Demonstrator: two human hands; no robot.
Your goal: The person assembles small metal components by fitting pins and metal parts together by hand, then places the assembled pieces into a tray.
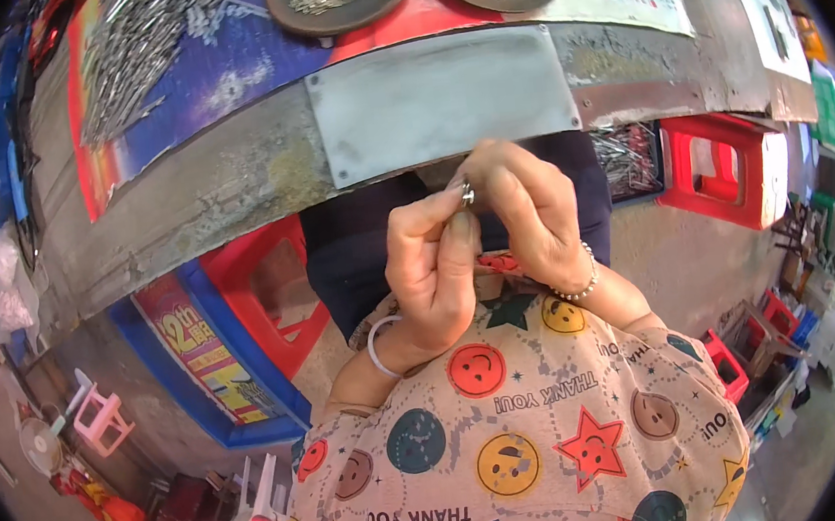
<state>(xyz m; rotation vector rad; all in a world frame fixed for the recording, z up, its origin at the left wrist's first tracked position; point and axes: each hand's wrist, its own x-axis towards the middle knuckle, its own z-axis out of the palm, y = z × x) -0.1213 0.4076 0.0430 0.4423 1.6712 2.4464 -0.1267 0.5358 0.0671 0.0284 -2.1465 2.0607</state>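
Observation:
Both my hands meet just below the table's near edge, over my lap. Between their fingertips is a small shiny metal piece (469, 195), too small to name exactly. My left hand (433, 269) is closed, its thumb and forefinger pinching the piece from the left and below. From the right, the fingers of my right hand (533, 211) are bent in and closed around the same piece, partly hiding it. A pale metal plate (443, 102) fixed to the table edge lies just beyond my hands.
Farther back, a left bowl (344, 23) and a right bowl (505, 4) hold small metal pieces. Many thin metal rods (141, 51) lie at far left. At right are a tray of metal pieces (627, 158) and a red stool (731, 175); a blue-framed panel (208, 356) stands lower left.

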